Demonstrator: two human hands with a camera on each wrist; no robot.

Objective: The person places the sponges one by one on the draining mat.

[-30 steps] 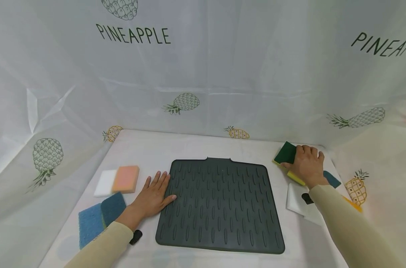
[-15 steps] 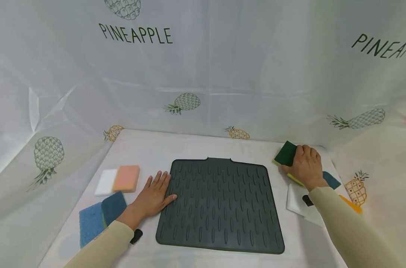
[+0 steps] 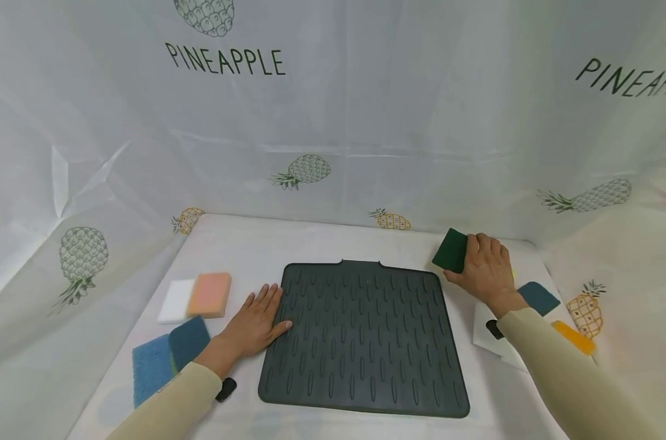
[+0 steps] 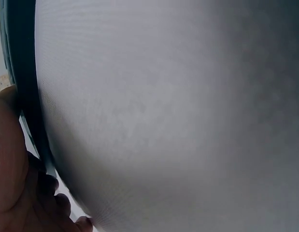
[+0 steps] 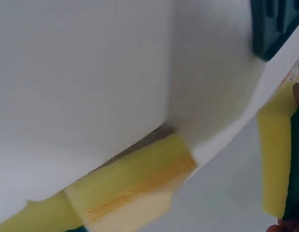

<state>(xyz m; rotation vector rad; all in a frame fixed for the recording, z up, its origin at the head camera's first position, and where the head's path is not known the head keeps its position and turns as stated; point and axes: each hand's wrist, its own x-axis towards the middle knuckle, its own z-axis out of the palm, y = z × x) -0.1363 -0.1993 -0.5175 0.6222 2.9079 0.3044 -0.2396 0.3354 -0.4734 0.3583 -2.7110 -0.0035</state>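
Observation:
My right hand (image 3: 486, 269) grips a green-and-yellow scouring sponge (image 3: 450, 250) beyond the far right corner of the dark ribbed mat (image 3: 360, 336). In the right wrist view, a thumb and fingers hold that sponge (image 5: 277, 159) by its ends, yellow foam facing the camera. My left hand (image 3: 253, 324) lies with fingers spread at the mat's left edge, thumb over the rim. The left wrist view shows the thumb (image 4: 7, 154) right against the mat's dark edge (image 4: 26, 63).
At left are a white pad (image 3: 175, 302), a peach sponge (image 3: 209, 294), a dark teal pad (image 3: 189, 339) and a blue sponge (image 3: 150, 370). At right lie a teal pad (image 3: 539, 297), white pads (image 3: 483, 327) and an orange item (image 3: 575, 338). Another yellow sponge (image 5: 135, 174) shows in the right wrist view.
My right hand has moved left toward the mat with the scouring sponge, uncovering more of the teal pad and the orange item. The left hand stays in place on the mat.

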